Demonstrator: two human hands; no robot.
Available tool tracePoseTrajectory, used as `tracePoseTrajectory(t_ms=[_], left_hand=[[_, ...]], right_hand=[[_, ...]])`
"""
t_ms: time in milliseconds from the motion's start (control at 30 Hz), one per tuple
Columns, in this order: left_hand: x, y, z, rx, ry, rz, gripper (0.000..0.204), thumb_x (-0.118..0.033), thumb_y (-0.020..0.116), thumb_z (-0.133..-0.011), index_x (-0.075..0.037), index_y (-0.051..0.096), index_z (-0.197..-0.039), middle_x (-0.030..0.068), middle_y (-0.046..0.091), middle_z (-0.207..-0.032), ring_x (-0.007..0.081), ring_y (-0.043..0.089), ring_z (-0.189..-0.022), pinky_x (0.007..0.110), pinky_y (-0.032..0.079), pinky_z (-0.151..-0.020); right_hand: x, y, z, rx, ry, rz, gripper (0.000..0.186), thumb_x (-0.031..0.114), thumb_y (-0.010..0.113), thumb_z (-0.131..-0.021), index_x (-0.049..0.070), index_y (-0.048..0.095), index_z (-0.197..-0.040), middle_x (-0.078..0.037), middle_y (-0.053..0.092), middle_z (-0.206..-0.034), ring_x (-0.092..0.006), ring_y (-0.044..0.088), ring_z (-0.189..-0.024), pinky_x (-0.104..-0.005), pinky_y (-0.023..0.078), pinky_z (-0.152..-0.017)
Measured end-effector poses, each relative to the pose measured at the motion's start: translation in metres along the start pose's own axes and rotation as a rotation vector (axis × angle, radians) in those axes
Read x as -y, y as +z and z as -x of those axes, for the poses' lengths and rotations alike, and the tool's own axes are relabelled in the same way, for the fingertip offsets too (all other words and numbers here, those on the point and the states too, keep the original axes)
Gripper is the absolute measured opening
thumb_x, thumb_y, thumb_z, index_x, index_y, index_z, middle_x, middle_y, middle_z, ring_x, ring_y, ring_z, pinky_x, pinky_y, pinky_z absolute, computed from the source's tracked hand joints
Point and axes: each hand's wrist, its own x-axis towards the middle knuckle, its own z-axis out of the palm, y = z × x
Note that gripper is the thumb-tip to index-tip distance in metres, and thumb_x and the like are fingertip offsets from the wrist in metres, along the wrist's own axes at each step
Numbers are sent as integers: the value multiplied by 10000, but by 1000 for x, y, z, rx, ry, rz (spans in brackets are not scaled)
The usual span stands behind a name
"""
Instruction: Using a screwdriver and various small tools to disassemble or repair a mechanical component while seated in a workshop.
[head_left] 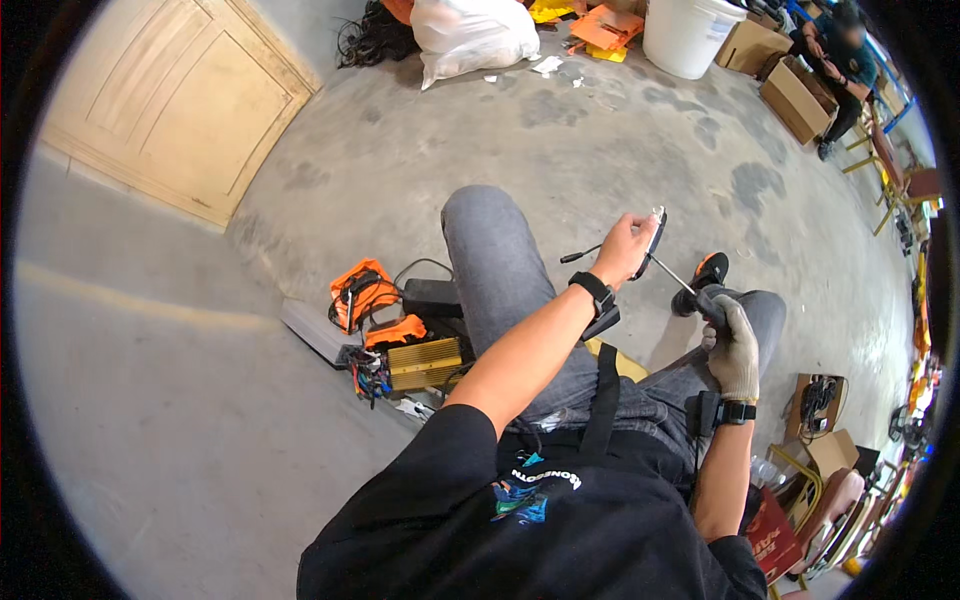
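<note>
My left hand (622, 247), bare with a black wristband, is held out beyond my knee, closed on a small black-edged device (655, 232) with a short cable. In my gloved right hand (732, 355) is a screwdriver (678, 278), its handle in my fingers and its shaft reaching toward the device; whether the tip touches it I cannot tell. Left of my leg lie a gold metal housing (420, 365), bundled wires (370, 378), orange material (362, 285) and a dark box (432, 296).
A pale door (170, 110) stands at upper left. A white sack (470, 45), white bucket (685, 35) and cardboard box (795, 105) line the back, near a seated person (840, 60). Chairs (900, 185) and a box of cables (815, 405) are at right, on the concrete floor (350, 170).
</note>
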Motion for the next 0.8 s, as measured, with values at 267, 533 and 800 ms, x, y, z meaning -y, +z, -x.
tracePoseTrajectory(t_ms=[267,533,800], left_hand=[[20,6,-11,-53,31,-76,512,-486,559,-985,20,587,-1054,171,670,-904,255,643,-801,374,505,-725],[32,8,-19,-112,54,-105,482,-452,522,-999,20,550,-1093,259,669,-972,401,657,-914,457,504,-795],[31,48,11,28,240,-388,459,-261,563,-976,79,419,-1249,318,599,-1116,445,606,-1047,478,479,-906]], right_hand=[[-1,-11,-1,-36,51,-69,231,232,579,-992,44,623,-1120,-73,644,-916,-131,540,-668,-229,449,-550],[6,-28,-1,61,97,-583,430,336,576,-1015,-18,516,-1251,-127,618,-1039,-153,582,-756,-223,517,-600],[6,44,28,145,-68,-97,397,192,642,-962,24,514,-1298,-55,615,-997,-163,623,-833,-266,547,-714]])
